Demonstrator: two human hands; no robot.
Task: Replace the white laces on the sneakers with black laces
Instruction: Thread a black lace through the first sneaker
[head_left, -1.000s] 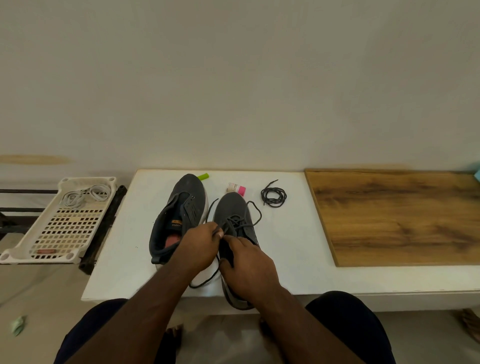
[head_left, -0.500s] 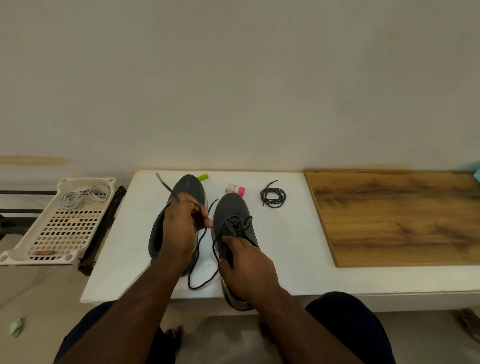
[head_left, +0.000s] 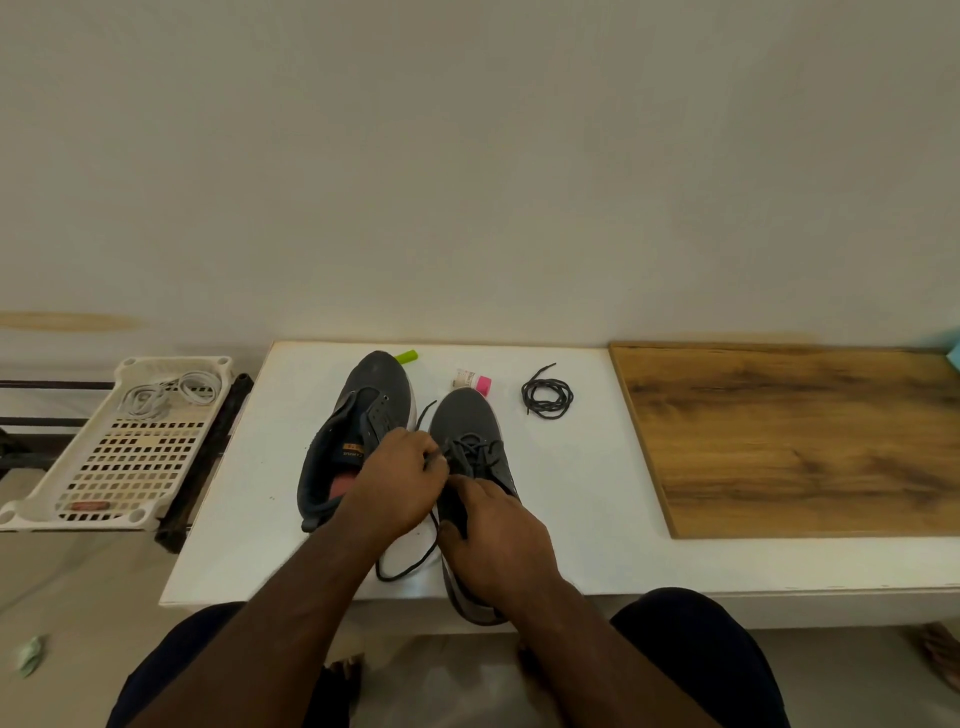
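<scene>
Plain off-white wall backs a white desk (head_left: 291, 519), on which all the work items are laid out.

At 9 o'clock from the hands, off the desk's left edge, a perforated tray (head_left: 67, 512) is seen holding the removed white laces (head_left: 166, 395). On the desk, the left sneaker (head_left: 358, 431) is found unlaced, its eyelets bare, toe toward 12 o'clock. A green cap (head_left: 406, 356) lies just beyond its toe.

The left hand (head_left: 397, 483) is closed in a pinch on the free end of the black lace (head_left: 470, 449), at the left side of the right sneaker (head_left: 470, 421). The right hand (head_left: 493, 530) lies over the rear half of that sneaker, fingers curled onto its collar; the grip appears to steady the shoe. A slack loop of the lace trails on the desk at 6 o'clock from the left hand.

Procedure for the step judged to be in hand, threading an upper eyelet:
1. The shoe should be held firmly against the desk.
2. The lace tip should be pinched close to its end, so that it does not buckle at the eyelet.
3. Slack should be drawn through evenly and both ends kept comparable in length.

At 1 o'clock from the hands, a pink-capped tube (head_left: 474, 382) lies just beyond the right sneaker's toe. The coiled spare lace (head_left: 546, 397) lies further right, well apart from both hands. A wooden board (head_left: 805, 441) occupies the desk at 3 o'clock.
</scene>
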